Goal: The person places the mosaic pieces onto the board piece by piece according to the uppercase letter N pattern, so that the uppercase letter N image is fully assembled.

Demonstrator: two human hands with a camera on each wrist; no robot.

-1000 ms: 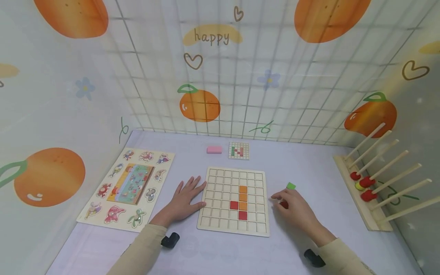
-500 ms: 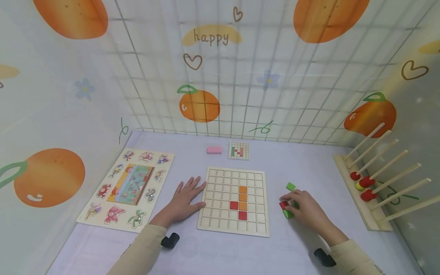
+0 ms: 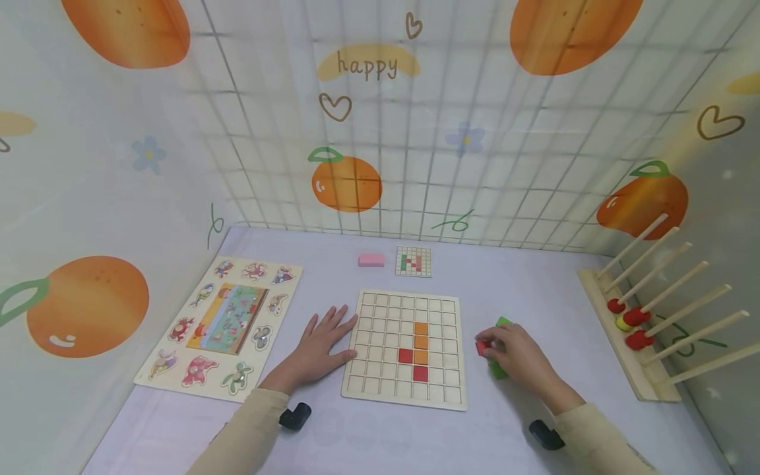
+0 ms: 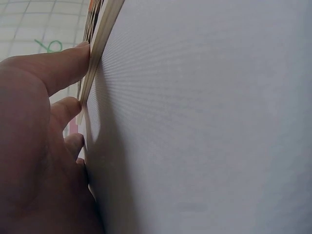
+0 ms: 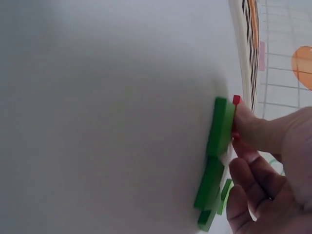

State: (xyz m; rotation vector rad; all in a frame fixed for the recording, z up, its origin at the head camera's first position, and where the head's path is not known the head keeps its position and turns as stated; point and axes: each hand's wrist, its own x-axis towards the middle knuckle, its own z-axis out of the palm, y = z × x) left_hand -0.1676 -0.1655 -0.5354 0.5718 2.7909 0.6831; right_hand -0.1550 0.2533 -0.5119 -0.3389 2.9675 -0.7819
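Note:
My left hand (image 3: 320,346) lies with fingers spread, thumb and index fingertip at the left edge of a wooden grid board (image 3: 380,379). Set in the board's cells are a column of orange tiles (image 3: 421,340) and two red tiles (image 3: 420,374). Right of the board, my right hand (image 3: 524,359) pinches a small red square tile (image 3: 481,348) between thumb and fingertips. Several green tiles (image 5: 222,126) lie on the table under and beside that hand, partly hidden by it in the head view.
Behind the board are a pink block (image 3: 371,260) and a small printed pattern card (image 3: 413,262). An animal picture puzzle (image 3: 279,330) lies at left. On the right stands a wooden peg rack (image 3: 629,336) with a few beads. Patterned walls (image 3: 392,145) enclose the table.
My right hand first drew back to the right over the tiles, then came slightly left with a red tile pinched in its fingers. The left hand has stayed at the board's edge.

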